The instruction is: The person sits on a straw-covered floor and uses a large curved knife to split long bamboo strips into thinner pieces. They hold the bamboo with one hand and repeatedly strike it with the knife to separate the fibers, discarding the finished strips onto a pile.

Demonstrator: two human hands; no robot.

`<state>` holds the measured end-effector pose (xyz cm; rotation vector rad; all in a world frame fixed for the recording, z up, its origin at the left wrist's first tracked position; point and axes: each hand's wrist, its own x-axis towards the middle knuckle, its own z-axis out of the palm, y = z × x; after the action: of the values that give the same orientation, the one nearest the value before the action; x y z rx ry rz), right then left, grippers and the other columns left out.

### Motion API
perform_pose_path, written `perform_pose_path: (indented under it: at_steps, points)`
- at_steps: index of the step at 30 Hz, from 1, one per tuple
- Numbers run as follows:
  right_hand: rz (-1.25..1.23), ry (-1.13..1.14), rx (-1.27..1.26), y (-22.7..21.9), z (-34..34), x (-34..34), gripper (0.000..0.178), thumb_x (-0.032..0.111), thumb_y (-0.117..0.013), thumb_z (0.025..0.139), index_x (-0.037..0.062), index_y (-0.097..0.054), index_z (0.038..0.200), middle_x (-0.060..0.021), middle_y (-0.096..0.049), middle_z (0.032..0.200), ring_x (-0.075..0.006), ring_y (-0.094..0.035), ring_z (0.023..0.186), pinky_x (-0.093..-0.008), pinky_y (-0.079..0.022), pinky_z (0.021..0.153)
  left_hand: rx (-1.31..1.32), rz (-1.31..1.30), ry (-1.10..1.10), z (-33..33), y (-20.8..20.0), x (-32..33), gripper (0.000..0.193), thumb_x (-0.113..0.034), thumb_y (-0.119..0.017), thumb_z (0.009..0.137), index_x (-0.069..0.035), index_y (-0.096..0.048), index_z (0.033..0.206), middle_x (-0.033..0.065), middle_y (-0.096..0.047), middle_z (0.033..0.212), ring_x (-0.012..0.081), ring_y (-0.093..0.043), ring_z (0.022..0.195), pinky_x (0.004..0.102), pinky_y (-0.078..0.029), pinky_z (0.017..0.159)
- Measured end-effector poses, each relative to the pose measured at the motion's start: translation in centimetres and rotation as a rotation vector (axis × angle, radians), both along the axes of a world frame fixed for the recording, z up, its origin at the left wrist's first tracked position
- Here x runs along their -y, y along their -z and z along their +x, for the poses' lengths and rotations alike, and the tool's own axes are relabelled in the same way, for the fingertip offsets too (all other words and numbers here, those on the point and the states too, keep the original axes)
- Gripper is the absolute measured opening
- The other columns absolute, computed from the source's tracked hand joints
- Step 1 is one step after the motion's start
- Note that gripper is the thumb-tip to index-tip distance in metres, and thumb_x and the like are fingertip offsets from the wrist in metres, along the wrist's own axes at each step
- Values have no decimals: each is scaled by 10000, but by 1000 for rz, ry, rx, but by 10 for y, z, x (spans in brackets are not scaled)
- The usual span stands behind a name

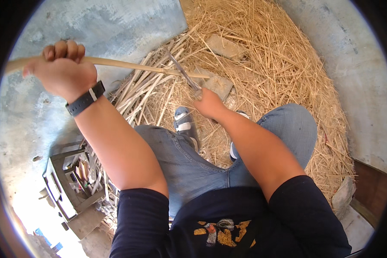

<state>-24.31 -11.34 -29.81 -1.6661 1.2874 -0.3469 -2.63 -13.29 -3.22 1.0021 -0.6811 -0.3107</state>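
My left hand (69,71), with a dark watch on its wrist, is raised at the upper left and closed round a long pale strip (127,64) that looks like split bamboo. The strip runs rightward and its far end lies over a flat stone block (220,87). My right hand (209,104) is closed round the handle of a knife (182,71). Its narrow blade points up and to the left, crossing the strip near that end. The handle is mostly hidden by my fingers.
Loose straw-like shavings (279,56) cover the floor, with another stone block (225,46) among them. Pale sticks (135,92) are piled against the left wall (94,26). A wooden frame (71,180) stands at the lower left. My feet are close below the block.
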Motion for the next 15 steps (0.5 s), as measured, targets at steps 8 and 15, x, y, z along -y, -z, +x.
perform_pose_path:
  at_steps: [8,15]
  points:
    - [15,36,71,-67,13,-16,392,193,-648,847,-80,-583,1122,-270,-682,981,-409,-675,944,-477,-533,865,-65,-55,-26,8,2,-1,612,-654,-161,1009,-124,-320,748,5,-254,591,152,-164,529,299,-177,514]
    - [-53,40,-4,24,4,-12,448,227,-664,836,-69,-553,1154,-281,-678,1019,-417,-665,981,-455,-529,858,-4,-50,26,-2,-1,2,643,-690,-171,993,-123,-327,734,4,-256,589,153,-167,526,301,-185,518]
